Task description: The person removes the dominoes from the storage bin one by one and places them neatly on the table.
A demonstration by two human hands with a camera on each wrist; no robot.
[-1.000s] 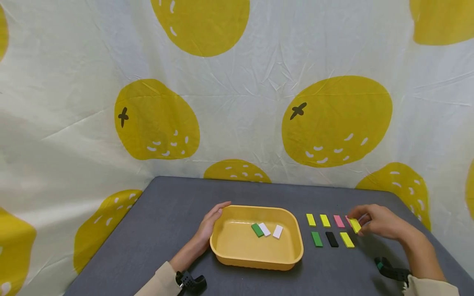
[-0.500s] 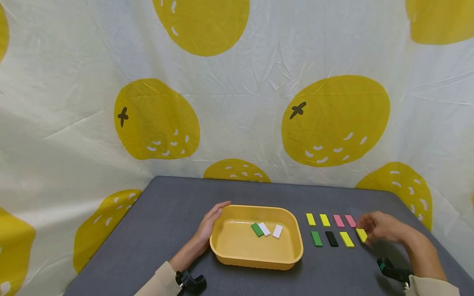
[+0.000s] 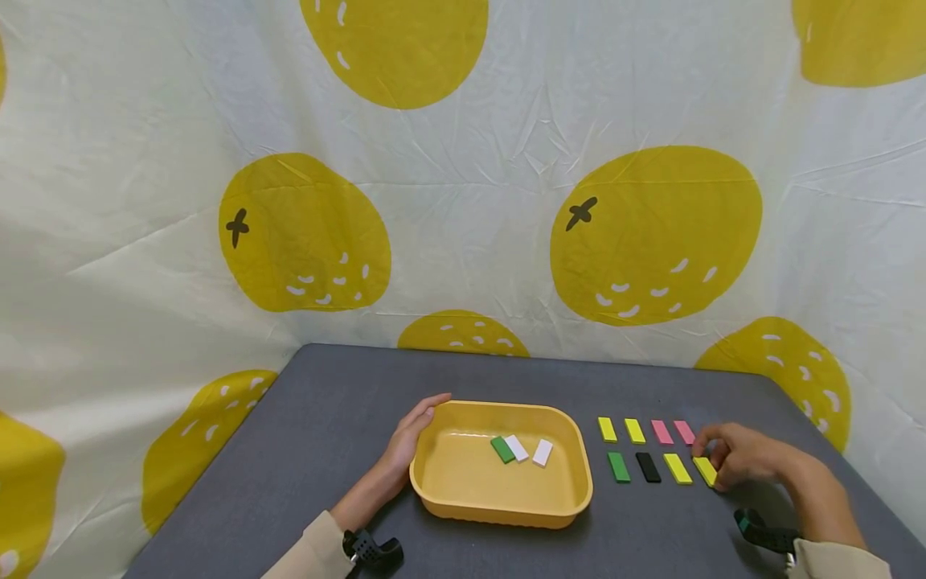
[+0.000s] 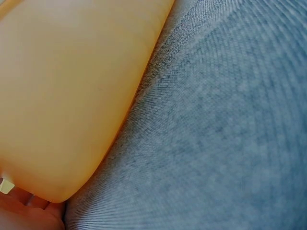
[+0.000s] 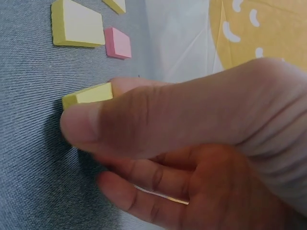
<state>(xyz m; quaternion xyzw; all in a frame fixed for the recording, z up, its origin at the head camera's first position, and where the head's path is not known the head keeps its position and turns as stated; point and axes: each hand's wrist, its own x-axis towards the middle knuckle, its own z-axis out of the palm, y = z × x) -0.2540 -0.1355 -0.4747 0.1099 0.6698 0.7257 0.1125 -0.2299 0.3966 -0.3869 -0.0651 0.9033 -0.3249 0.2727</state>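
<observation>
At the right end of the near row, my right hand pinches a yellow domino block between thumb and fingers, low over the table. The right wrist view shows the thumb covering part of this yellow block. My left hand holds the left end of a yellow plastic tub, thumb at the rim. In the left wrist view its fingers are partly hidden by the tub wall. Inside the tub lie a green block and two white blocks.
The far row has two yellow blocks and two pink blocks. Nearer lie a green block, a black block and another yellow block. A patterned curtain hangs behind the grey table.
My right hand has carried the yellow block from over the far row's pink block down and slightly right, to the end of the near row. The left hand and tub have stayed put.
</observation>
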